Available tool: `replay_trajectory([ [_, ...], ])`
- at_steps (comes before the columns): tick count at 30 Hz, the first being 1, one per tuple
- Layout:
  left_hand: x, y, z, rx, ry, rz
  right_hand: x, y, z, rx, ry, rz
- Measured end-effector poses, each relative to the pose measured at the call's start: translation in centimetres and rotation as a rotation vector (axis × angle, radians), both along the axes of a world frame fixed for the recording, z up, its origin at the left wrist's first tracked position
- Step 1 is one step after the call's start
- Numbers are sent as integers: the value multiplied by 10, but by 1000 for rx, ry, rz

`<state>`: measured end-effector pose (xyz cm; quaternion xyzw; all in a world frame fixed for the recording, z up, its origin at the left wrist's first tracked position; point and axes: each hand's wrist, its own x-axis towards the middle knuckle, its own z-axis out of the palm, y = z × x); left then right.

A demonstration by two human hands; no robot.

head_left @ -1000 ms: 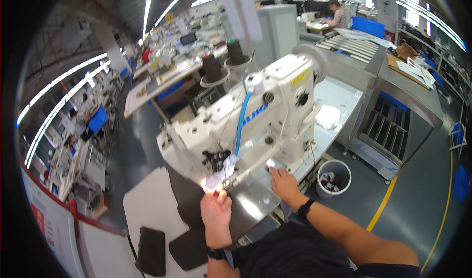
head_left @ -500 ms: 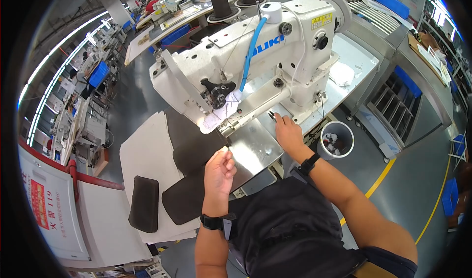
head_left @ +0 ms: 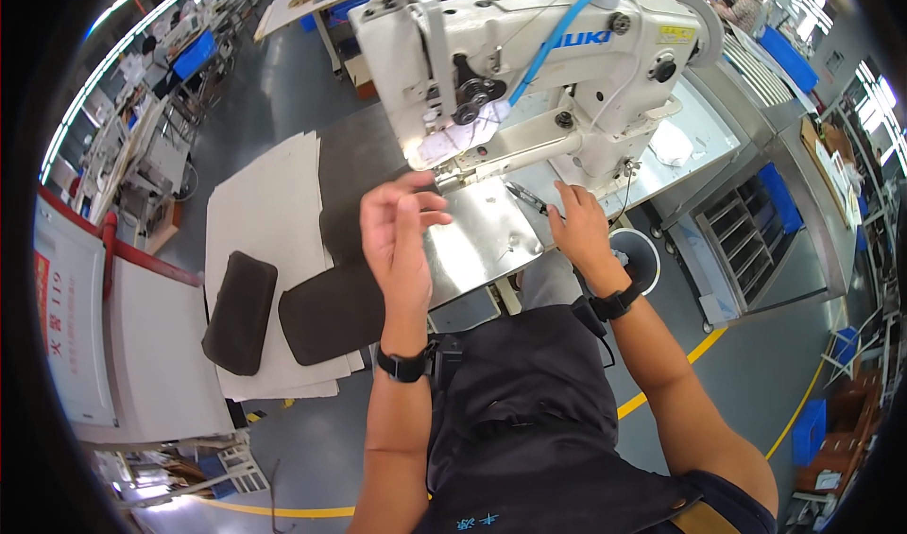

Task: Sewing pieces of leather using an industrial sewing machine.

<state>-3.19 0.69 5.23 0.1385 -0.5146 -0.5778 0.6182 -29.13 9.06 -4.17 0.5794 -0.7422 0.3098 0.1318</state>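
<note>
Clock directions are taken from mid-view. Left hand point(head_left: 402, 236), at 10: raised, fingers loosely parted. Right hand point(head_left: 581, 227), at 3: thumb and fingers apart, right beside the dark snips point(head_left: 528, 198); contact cannot be told. Snips lie at 2, by the metal plate point(head_left: 472, 246), long axis 10 to 4; blade end unclear. Dark panel point(head_left: 331, 315) at 8. Beyond, sewing machine point(head_left: 614, 61) at 1, its lower arm point(head_left: 529, 145) pointing to 8.
</note>
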Motion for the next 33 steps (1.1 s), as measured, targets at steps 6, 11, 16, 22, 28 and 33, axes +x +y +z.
replay_trajectory([
  [6,-20,-27,-23,163,-43,-16,16,21,34,-26,-125,25],
  [11,-25,-36,-29,80,-248,68,43,19,50,-84,-246,148],
  [16,-24,-28,-26,128,-261,66,73,12,50,-91,-327,220],
  [22,-17,-27,-40,188,-263,-8,93,12,50,-94,-453,282],
  [28,-7,6,-75,313,-432,-76,101,-2,68,-41,-611,337],
  [33,1,42,-95,421,-467,-145,111,-14,75,26,-680,380],
])
